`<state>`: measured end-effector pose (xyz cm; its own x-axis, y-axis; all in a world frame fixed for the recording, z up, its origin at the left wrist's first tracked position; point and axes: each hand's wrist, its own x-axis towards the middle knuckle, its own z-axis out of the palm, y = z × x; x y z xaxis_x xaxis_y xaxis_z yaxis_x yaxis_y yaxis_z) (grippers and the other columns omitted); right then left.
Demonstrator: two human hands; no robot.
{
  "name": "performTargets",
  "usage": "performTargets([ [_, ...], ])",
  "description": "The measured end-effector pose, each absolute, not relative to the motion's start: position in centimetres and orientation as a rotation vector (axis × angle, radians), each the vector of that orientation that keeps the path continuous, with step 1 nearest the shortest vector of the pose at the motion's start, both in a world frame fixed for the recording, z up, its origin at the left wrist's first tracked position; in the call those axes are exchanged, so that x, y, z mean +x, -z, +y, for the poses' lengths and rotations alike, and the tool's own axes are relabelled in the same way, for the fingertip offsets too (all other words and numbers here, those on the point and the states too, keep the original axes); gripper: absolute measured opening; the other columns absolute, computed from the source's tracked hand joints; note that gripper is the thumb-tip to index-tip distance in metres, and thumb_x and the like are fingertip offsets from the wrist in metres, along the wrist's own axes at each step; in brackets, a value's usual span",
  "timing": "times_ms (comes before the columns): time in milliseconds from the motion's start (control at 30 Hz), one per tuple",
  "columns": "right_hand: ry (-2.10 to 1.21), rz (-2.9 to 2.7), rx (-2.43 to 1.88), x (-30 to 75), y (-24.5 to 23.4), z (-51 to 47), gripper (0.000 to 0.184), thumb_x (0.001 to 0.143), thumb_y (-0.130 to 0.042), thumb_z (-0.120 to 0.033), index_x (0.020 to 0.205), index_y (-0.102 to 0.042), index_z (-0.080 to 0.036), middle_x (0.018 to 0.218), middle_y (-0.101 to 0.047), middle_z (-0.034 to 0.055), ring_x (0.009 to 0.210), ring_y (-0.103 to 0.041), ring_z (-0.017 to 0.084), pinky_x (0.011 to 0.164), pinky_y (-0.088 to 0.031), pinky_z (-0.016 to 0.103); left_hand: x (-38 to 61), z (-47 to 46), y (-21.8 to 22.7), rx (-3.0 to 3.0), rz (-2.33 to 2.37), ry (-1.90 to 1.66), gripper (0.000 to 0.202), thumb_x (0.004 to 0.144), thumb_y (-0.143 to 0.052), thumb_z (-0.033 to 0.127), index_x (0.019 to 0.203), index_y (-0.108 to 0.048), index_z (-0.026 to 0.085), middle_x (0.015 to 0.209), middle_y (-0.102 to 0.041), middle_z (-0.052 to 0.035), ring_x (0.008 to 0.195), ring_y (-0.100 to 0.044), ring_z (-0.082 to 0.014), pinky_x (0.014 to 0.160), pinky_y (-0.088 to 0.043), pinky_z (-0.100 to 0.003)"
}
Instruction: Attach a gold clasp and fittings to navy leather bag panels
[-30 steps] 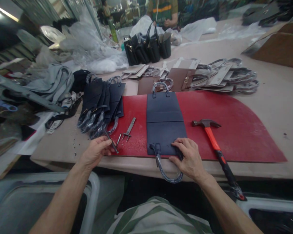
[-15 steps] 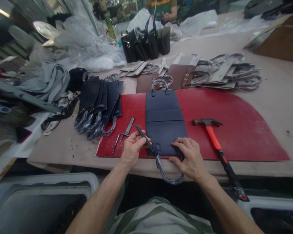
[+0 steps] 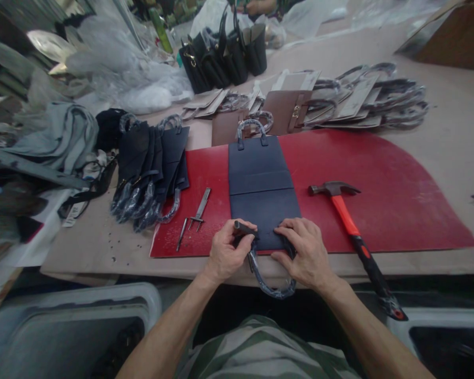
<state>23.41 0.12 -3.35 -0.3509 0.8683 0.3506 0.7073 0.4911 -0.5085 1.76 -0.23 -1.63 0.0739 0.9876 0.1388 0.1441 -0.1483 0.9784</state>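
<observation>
A navy leather bag panel [image 3: 263, 184] lies flat with plastic-wrapped handles at its far and near ends. My left hand [image 3: 229, 251] is closed around a dark rod-shaped metal tool [image 3: 245, 229], its lower end by the left base of the near handle [image 3: 274, 291]. That base is mostly hidden behind my fingers. On the right, my right hand [image 3: 306, 250] grips the other end of the same handle, fingertips resting on the panel. A claw hammer [image 3: 344, 213] with an orange and black grip lies to the right of it.
Under the panel is a red board [image 3: 383, 195]. Left of the panel lie a metal divider-like tool [image 3: 200, 208] and a thin rod [image 3: 182, 235]. Navy panels [image 3: 142, 152] are piled at left, brown panels [image 3: 288, 108] behind, black bags [image 3: 225, 60] farther back.
My left hand has moved right and turned the tool from a slant across the panel's edge to pointing at the handle base. My right hand keeps its hold. The view has shifted slightly.
</observation>
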Motion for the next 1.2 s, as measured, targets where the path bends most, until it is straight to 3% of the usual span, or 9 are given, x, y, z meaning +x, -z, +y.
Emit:
performTargets([
  [267, -0.365, -2.149, -1.279, 23.5, 3.8, 0.1, 0.038, 0.081, -0.072, -0.039, 0.111, -0.062, -0.019, 0.113, -0.061, 0.0114, 0.107, -0.053, 0.032, 0.094, -0.038, 0.047, 1.7, -0.5, 2.1, 1.779, 1.293, -1.210, 0.012, 0.090, -0.063, 0.017, 0.100, -0.069, 0.018, 0.096, -0.076, -0.0062, 0.092, -0.073, -0.0176, 0.088, -0.058, -0.029],
  [800, -0.402, -2.137, -1.291, 23.5, 3.7, 0.0, 0.043, 0.075, -0.078, -0.034, 0.112, -0.063, -0.018, 0.114, -0.061, 0.0113, 0.108, -0.052, 0.032, 0.095, -0.039, 0.047, 2.4, 0.2, 2.9, 1.668, 1.319, -1.286, 0.009, 0.088, -0.071, 0.025, 0.094, -0.070, 0.018, 0.094, -0.075, -0.0049, 0.088, -0.073, -0.0169, 0.084, -0.058, -0.027],
  [1000, -0.415, -2.133, -1.298, 23.4, 3.4, -0.7, 0.032, 0.077, -0.074, -0.026, 0.107, -0.064, -0.019, 0.111, -0.062, 0.0101, 0.106, -0.054, 0.030, 0.092, -0.040, 0.046, 2.6, -0.6, 3.5, 1.691, 1.322, -1.289, 0.009, 0.089, -0.070, 0.025, 0.094, -0.069, 0.018, 0.091, -0.075, -0.0044, 0.085, -0.072, -0.0168, 0.081, -0.058, -0.027],
  [1200, -0.421, -1.739, -1.279, 22.9, 3.5, -3.2, 0.023, 0.088, -0.066, -0.032, 0.108, -0.065, -0.020, 0.111, -0.063, 0.0104, 0.107, -0.057, 0.027, 0.095, -0.044, 0.047, 2.6, -1.3, 3.8, 1.668, 1.328, -1.290, 0.009, 0.089, -0.068, 0.026, 0.093, -0.069, 0.018, 0.091, -0.075, -0.0050, 0.085, -0.072, -0.0175, 0.081, -0.058, -0.028],
])
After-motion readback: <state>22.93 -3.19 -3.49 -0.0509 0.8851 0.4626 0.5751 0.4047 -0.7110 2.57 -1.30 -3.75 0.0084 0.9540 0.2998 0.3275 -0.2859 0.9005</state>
